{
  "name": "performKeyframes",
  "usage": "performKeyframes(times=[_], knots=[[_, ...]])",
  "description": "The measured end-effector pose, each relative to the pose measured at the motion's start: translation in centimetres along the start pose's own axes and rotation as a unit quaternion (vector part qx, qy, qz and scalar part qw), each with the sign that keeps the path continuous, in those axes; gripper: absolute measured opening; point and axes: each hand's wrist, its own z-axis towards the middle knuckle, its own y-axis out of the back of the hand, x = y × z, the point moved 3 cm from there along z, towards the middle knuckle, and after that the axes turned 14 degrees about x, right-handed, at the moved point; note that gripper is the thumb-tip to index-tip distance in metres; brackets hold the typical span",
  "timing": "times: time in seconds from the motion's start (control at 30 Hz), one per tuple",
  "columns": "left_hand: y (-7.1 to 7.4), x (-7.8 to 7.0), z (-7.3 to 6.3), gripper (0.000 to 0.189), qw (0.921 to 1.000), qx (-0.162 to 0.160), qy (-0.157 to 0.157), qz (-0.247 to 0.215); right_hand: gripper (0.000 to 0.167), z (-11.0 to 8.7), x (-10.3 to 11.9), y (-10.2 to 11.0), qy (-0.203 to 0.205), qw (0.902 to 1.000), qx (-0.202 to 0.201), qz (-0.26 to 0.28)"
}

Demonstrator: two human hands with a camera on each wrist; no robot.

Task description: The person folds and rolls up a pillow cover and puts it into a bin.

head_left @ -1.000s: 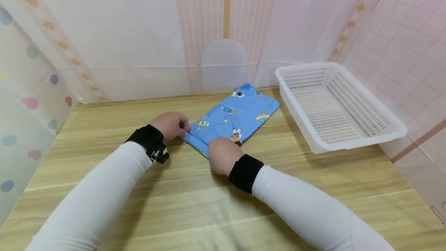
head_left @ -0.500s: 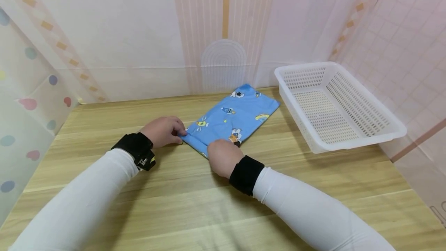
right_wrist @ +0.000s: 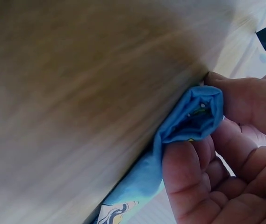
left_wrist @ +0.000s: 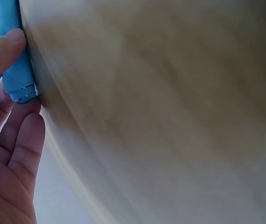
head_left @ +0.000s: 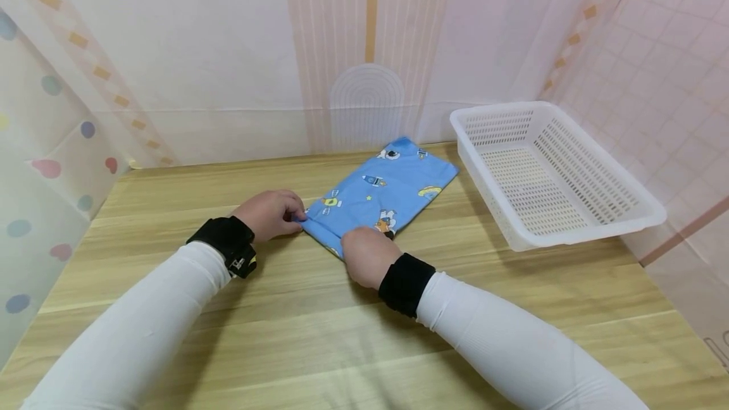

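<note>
From my feed: the blue printed cloth [head_left: 378, 188] lies at centre frame, its near edge doubled over. Left hand [head_left: 267, 215] pinches the near left corner, thumb against fingers; right hand [head_left: 369, 255] grips the near right corner. In the head view I cannot make out the right fingertips, which are hidden beyond the back of the hand; the right wrist view shows them pinching a folded, hollow end. Left wrist view: cloth cut off at upper left, most of the frame blurred tabletop. Both white sleeves [head_left: 512, 334] run out at the bottom edge. Surface: pale wood-grain table [head_left: 319, 334]. White perforated basket [head_left: 592, 233] sits at right of frame, near the cloth. Behind, I note a pale wall covering [head_left: 211, 49] with arches, coloured spots at far left.
</note>
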Motion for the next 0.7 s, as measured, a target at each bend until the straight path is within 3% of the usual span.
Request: performKeyframes(times=[0.2,0.4,0.57,0.7], knots=[[-0.1,-0.2,-0.2,0.007,1.0,0.004,0.008,0.0,0.016,-0.1,-0.1,-0.1,0.005,0.9999,-0.005,-0.009],[-0.5,-0.8,-2.1,0.009,0.9995,0.024,0.02,-0.004,0.016,-0.6,-0.1,0.0,0.028,0.9995,0.001,-0.016],[-1.3,-2.4,-4.1,0.011,0.9982,0.054,0.026,0.003,0.019,-1.1,-0.9,-0.1,0.044,0.9988,0.019,-0.006],[-2.0,-4.5,-5.4,0.014,0.9974,0.064,0.023,0.025,0.028,-1.9,-1.8,-0.2,0.059,0.9979,0.027,0.01]])
